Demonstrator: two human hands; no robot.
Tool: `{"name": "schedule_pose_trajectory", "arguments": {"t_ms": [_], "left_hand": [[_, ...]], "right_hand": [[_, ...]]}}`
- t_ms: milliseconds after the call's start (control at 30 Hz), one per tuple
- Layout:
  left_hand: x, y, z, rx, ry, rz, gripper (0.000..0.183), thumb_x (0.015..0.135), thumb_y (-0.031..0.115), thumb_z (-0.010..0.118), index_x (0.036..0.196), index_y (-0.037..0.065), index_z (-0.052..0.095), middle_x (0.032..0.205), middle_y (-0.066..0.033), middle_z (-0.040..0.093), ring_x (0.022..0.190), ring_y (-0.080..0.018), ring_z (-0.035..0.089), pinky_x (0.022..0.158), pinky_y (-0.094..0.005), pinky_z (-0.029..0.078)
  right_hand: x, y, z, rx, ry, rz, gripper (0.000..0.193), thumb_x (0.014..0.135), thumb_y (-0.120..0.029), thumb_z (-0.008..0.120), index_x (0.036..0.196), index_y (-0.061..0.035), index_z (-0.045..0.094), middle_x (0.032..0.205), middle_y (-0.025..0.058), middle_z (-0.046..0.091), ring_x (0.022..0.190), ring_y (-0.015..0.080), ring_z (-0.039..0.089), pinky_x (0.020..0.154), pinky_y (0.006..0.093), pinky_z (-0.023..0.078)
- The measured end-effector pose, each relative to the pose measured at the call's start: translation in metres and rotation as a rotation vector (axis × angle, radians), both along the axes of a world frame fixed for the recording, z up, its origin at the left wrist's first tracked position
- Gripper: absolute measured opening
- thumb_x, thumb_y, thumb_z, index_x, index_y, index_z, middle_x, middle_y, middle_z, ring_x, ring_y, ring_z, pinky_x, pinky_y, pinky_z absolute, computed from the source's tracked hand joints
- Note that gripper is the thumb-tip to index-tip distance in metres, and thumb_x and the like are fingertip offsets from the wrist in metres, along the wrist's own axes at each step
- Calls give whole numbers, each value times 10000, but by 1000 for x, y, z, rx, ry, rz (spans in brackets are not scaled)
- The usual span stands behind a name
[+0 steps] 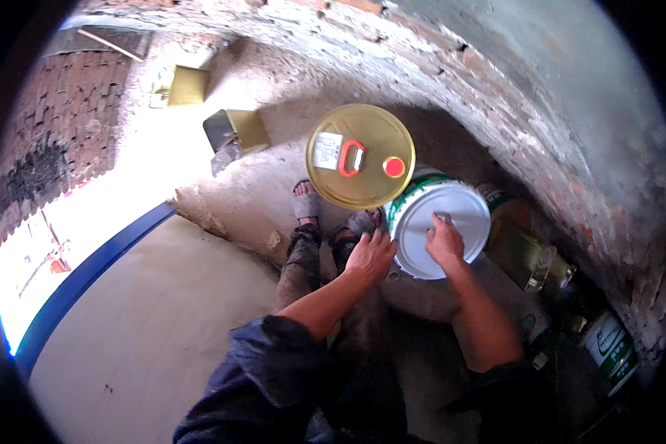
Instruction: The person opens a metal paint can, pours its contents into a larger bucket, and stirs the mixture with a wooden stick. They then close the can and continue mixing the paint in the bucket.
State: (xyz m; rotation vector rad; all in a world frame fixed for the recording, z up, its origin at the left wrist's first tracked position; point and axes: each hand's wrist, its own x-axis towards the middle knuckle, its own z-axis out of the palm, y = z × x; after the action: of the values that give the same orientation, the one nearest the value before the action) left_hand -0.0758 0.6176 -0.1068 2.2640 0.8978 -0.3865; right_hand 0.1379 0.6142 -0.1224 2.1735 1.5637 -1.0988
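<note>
A white bucket point(411, 205) with green markings on its side stands in front of me, and a pale round lid point(451, 222) covers its top. My right hand point(445, 243) is over the lid, fingers closed together; a small greyish bit shows at the fingertips, too small to name. Beside the bucket's left rim is my left hand point(371, 256), its fingers partly spread and close against the rim; I cannot tell how firmly they touch. Just beyond the bucket stands a gold metal drum point(366, 181) with a red-rimmed handle and a red cap.
An opened gold tin point(248, 131) and another gold tin point(187, 86) lie farther off on the left. Gold cans point(516, 255) and a white-and-green container point(610, 344) line the brick wall point(562, 200) on the right. A blue-edged pale surface point(148, 303) is at left.
</note>
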Motion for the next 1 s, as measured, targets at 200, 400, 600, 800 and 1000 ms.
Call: {"name": "schedule_pose_trajectory", "arguments": {"t_ms": [200, 400, 600, 800, 1000], "left_hand": [[-143, -28, 71, -73, 235, 303, 437, 809, 185, 575, 1221, 60, 501, 1212, -160, 499, 1172, -325, 463, 958, -434, 367], [-216, -53, 78, -292, 437, 921, 652, 831, 329, 606, 1362, 38, 365, 1379, -206, 387, 1207, -401, 445, 936, -514, 438], [-229, -3, 50, -177, 562, 817, 509, 822, 358, 591, 1223, 57, 505, 1252, -185, 474, 1088, -358, 519, 822, -497, 470], [-268, 6, 49, -165, 492, 913, 390, 819, 332, 585, 1084, 47, 595, 1149, -168, 530, 1036, -339, 548, 785, -479, 470], [-291, 22, 45, -191, 430, 988, 396, 824, 345, 576, 1082, 46, 604, 1161, -173, 539, 1049, -341, 545, 796, -479, 470]], "right_hand": [[-54, 56, -9, 350, 286, -248, 163, 877, -132, 556, 984, -28, 621, 921, 177, 679, 840, 347, 663, 748, 430, 515], [-161, 112, -48, 227, 462, -494, 330, 840, -141, 598, 1153, -41, 630, 1034, 207, 676, 986, 285, 664, 852, 356, 511], [-165, 116, -138, 255, 318, -669, 439, 797, -278, 686, 1138, -32, 559, 1058, 158, 638, 984, 291, 620, 867, 383, 470], [-158, 164, -84, -13, 599, -870, 232, 902, -298, 565, 960, -73, 574, 795, 19, 573, 699, 105, 543, 638, 268, 479], [-118, 149, -107, -151, 577, -1093, 342, 972, -404, 449, 891, -98, 579, 629, 0, 485, 566, 129, 500, 532, 292, 458]]}}
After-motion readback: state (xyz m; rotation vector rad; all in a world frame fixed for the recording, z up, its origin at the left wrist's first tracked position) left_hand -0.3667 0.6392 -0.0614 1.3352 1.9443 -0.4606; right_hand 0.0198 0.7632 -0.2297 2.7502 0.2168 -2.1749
